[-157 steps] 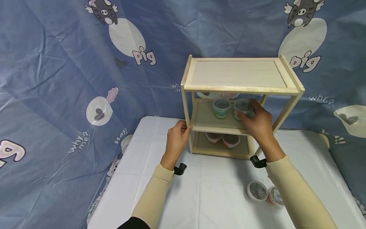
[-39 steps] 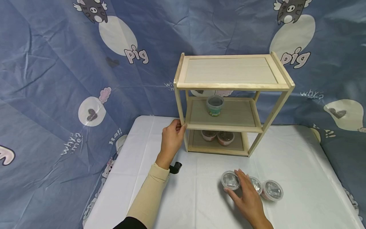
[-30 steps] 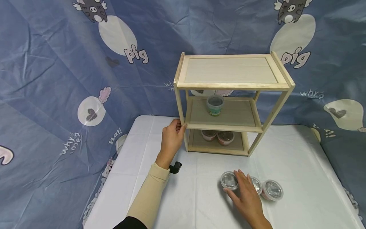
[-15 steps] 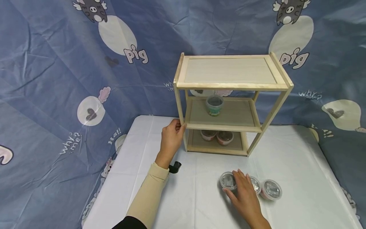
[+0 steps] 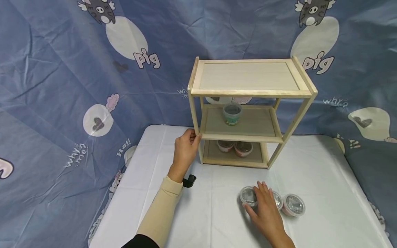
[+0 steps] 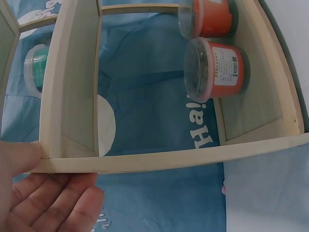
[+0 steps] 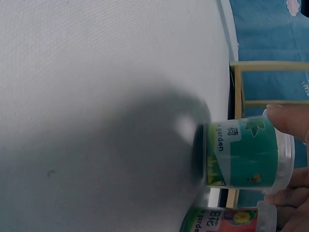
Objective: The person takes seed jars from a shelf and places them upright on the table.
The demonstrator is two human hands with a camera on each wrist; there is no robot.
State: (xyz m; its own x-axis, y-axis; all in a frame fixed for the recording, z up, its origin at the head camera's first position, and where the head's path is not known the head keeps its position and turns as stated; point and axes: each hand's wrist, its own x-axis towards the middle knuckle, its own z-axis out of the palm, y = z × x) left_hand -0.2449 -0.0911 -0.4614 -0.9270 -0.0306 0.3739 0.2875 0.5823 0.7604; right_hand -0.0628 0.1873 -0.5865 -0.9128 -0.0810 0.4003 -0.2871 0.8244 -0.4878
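Observation:
My left hand pinches the left front post of a three-tier wooden shelf near its middle tier; the left wrist view shows the thumb and fingers on either side of the wood. On the white tablecloth, my right hand holds a green-labelled plastic tub by its clear lid, thumb on one side and fingers on the other. The tub stands upright on the cloth. Close beside it, partly behind the fingers, is a red-labelled tub. Another lidded tub stands to the right.
One green tub stands on the middle tier. Two red-orange tubs, one nearer and one farther, sit on the bottom tier. A blue patterned cloth hangs behind and to the left of the table.
The right hand has come down from the middle tier; a green tub from there now stands on the table. Over the last second the right hand has barely shifted; the left stays on the post.

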